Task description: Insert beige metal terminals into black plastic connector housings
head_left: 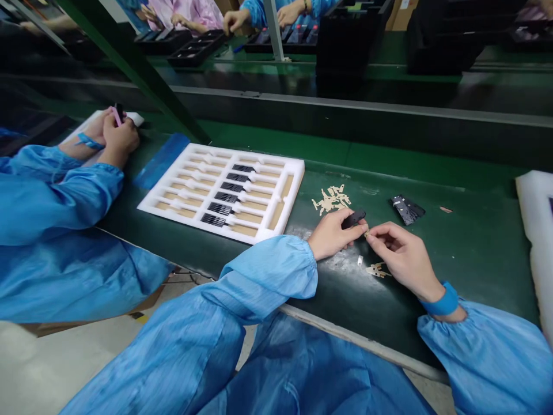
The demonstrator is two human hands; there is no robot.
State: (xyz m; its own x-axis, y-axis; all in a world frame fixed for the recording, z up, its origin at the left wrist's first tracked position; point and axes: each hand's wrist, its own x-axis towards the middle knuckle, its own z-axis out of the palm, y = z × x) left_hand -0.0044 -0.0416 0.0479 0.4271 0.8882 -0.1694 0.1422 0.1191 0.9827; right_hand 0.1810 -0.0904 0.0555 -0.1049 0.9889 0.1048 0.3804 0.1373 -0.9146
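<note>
Over the dark green bench, my left hand is closed around a small black part with a rounded end. My right hand pinches a tiny tan piece against or right beside the near end of that part; I cannot tell which. Behind my left hand lies a loose pile of tan pieces. Several more tan pieces sit just below my right hand, beside a small white piece. Flat black parts lie fanned together beyond my right hand.
A white foam tray holding several black slotted parts stands left of my hands, against a blue strip. White foam edges the right side. A green post slants at left. A co-worker's hands work there; others sit across the bench.
</note>
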